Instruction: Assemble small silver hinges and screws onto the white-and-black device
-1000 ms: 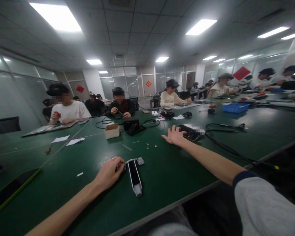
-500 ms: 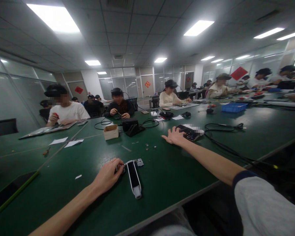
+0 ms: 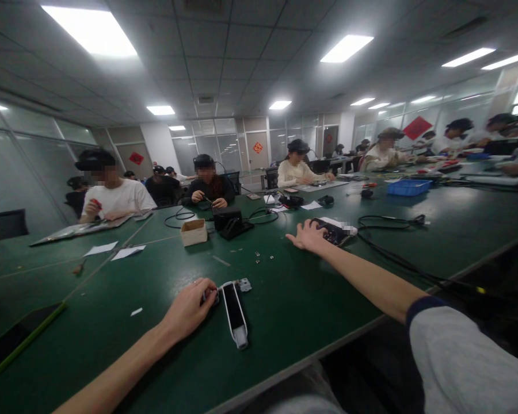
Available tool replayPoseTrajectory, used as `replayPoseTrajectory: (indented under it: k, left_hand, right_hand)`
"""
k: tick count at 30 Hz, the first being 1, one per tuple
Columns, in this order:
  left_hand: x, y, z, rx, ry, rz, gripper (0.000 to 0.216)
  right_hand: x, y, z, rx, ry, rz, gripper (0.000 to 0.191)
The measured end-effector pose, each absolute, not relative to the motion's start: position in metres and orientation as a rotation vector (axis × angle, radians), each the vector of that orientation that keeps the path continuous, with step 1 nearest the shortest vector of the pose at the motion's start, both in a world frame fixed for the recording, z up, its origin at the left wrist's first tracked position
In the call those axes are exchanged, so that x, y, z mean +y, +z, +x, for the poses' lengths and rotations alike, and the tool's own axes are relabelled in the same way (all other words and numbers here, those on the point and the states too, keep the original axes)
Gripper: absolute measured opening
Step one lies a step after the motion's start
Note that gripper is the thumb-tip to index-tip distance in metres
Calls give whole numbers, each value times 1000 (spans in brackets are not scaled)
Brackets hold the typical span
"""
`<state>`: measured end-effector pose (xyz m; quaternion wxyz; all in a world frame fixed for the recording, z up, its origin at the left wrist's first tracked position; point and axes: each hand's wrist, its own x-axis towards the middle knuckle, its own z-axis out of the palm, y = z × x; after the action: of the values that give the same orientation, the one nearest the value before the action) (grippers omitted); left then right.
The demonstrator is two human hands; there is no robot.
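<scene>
My left hand (image 3: 193, 303) rests on the green table with its fingers curled over a small part I cannot make out, mostly hidden under them. Right beside its fingertips lies a long white-framed device (image 3: 235, 315) with a dark middle, and a small metal plate (image 3: 244, 284) sits at its upper end. Farther out, my right hand (image 3: 307, 234) lies with fingers spread on a dark, phone-like device (image 3: 337, 234); its thumb points left over the table. Several tiny metal pieces (image 3: 258, 255) lie between the two hands.
A small cardboard box (image 3: 194, 233) and a black stand (image 3: 228, 221) are ahead. Black cables (image 3: 380, 244) run along the right, near a blue tray (image 3: 409, 187). A green-edged dark panel (image 3: 21, 339) lies at left. Co-workers sit across the table.
The view has shifted very slightly. The fingers of my right hand look a little more bent on the dark device; my left hand stays in place.
</scene>
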<state>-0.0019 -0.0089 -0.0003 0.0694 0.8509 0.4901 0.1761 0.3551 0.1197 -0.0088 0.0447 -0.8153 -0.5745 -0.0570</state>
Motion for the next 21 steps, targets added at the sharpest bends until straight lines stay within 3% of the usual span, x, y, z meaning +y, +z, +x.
replayPoseTrajectory:
  k: [6,17,21]
  left_hand:
    - [-10,0,-2,1477,536,2542,25]
    - [-10,-1,-3,1469,551,2554,25]
    - [-11,-2,-2,1461,557,2574,24]
  right_hand:
    - [113,-1,350,-1763,-230,-2455,77]
    - [87,5,300,-2145,-363,-1860,60]
    - [83,0,294,-2181,-380,-1827,57]
